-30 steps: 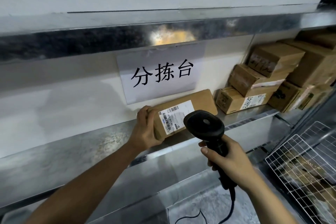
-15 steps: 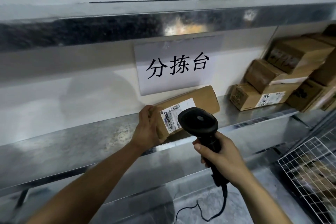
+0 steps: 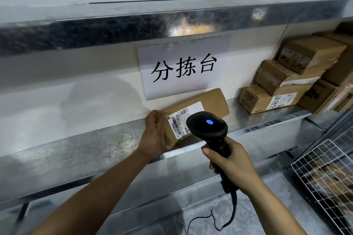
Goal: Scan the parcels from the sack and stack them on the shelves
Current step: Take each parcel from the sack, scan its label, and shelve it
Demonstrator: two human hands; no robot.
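A long brown cardboard parcel [image 3: 208,104] with a white barcode label lies tilted on the steel shelf [image 3: 80,145], under a white paper sign. My left hand [image 3: 153,134] grips the parcel's near left end. My right hand [image 3: 231,160] holds a black corded barcode scanner [image 3: 207,127] by its handle. The scanner's head points at the label and covers part of it, and a blue light glows on its back.
Several brown boxes [image 3: 286,86] are stacked at the right end of the same shelf. A white wire basket [image 3: 324,177] with brown items sits at the lower right. Another steel shelf [image 3: 114,30] runs overhead, and a lower surface lies below.
The scanner has risen slightly toward the label and its blue light is now lit. My left hand keeps its hold on the parcel, which has hardly moved.
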